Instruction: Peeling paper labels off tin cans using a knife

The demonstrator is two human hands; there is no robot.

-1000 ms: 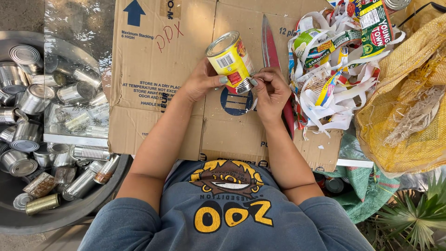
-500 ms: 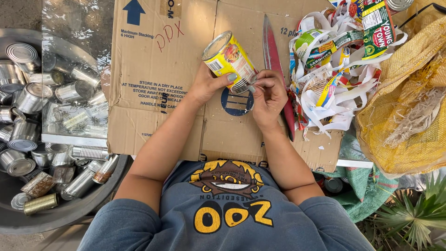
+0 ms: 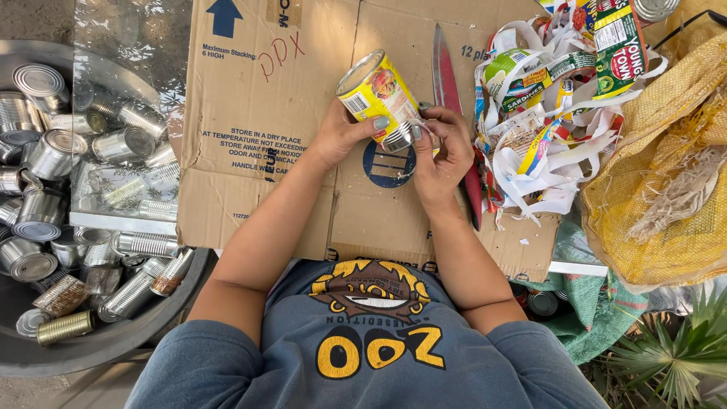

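A can (image 3: 376,92) with a yellow label is held tilted above a flattened cardboard sheet (image 3: 250,151), which serves as the work surface. The can is gripped from the side by the left hand (image 3: 342,135), its fingers wrapped and clamped around the lower part of the can, the thumb pressed on the label. The lower end of the can is met by the right hand (image 3: 439,155), whose fingertips (image 3: 419,130) are pinched together on the edge of the label at the can's lower rim. Both hands and the can are seen over the middle of the cardboard, just above a round blue mark printed on it.

A long knife (image 3: 448,83) with a reddish blade is laid flat on the cardboard, just to the right of the can and partly hidden under the right hand. Further right, at the cardboard's right edge, a heap of torn paper labels (image 3: 541,129) in white, yellow, green and red is piled. Beyond that heap a yellow mesh sack (image 3: 666,197) is spread out.

To the left of the cardboard a large grey tub (image 3: 91,350) is placed, filled with bare metal cans (image 3: 45,151) stripped of labels, some upright and some on their sides. A clear plastic sheet (image 3: 129,45) is draped over part of the tub next to the cardboard's left edge.
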